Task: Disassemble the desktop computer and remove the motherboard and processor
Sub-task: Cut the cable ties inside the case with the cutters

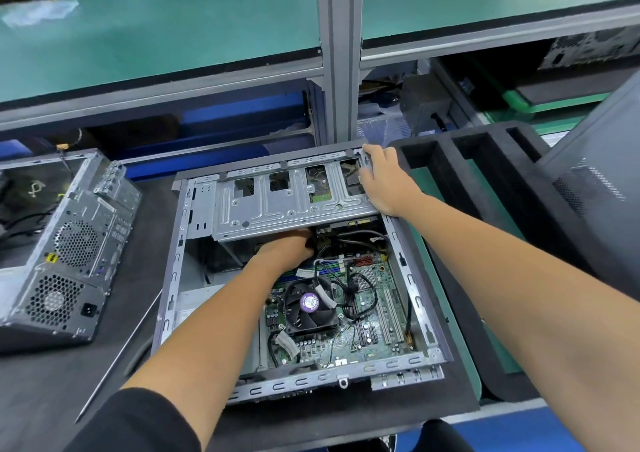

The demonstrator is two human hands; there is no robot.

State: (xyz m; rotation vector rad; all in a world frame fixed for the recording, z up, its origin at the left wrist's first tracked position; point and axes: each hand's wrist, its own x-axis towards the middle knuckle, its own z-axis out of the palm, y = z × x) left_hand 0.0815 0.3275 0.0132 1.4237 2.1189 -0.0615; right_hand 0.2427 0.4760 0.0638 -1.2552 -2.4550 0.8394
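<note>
An open desktop case (173,271) lies on its side on the black mat. Its green motherboard (374,327) shows inside, with a black cooler fan (310,308) over the processor, which is hidden. A silver drive cage (277,205) spans the case's far end. My right hand (384,181) grips the cage's right end at the case rim. My left hand (291,245) reaches under the cage's front edge, its fingers curled among black cables (360,289); whether it holds one is hidden.
A second grey computer case (69,261) stands at the left. A thin metal rod (117,358) lies on the mat between the cases. Black foam trays (460,160) sit at the right, with a grey side panel (595,188) leaning there. A metal post (341,56) rises behind.
</note>
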